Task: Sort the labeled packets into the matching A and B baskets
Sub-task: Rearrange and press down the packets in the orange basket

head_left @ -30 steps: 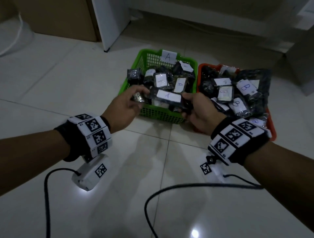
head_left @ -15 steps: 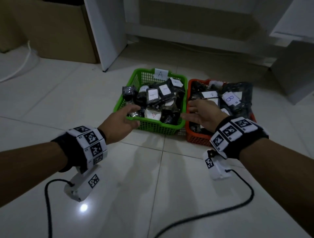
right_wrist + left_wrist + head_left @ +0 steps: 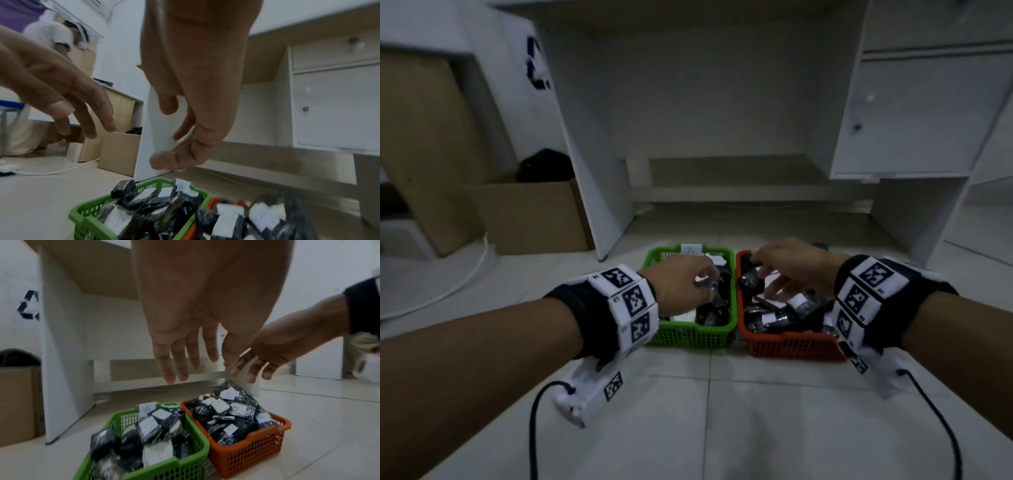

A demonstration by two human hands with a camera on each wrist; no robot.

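Observation:
A green basket [image 3: 690, 334] with an "A" tag [image 3: 146, 409] stands on the floor, and an orange basket [image 3: 791, 346] touches its right side. Both are piled with dark packets bearing white labels: A packets [image 3: 157, 452] in the green one, B packets [image 3: 227, 394] in the orange one. My left hand [image 3: 688, 281] hovers over the green basket, fingers straight and empty [image 3: 180, 365]. My right hand [image 3: 780, 270] hovers over the orange basket, fingers relaxed and holding nothing [image 3: 179, 138]. Neither hand touches a packet.
A white desk [image 3: 722, 102] with a cupboard door [image 3: 914, 113] rises right behind the baskets. Cardboard boxes [image 3: 530, 216] stand at the left, with a white cable [image 3: 465, 281] on the tiles. Black camera cables [image 3: 941, 421] trail near me. A person sits far left [image 3: 57, 37].
One second ago both hands held an A packet over the green basket. They let it go into that basket and have since lifted above the baskets, empty. The head view has tilted up.

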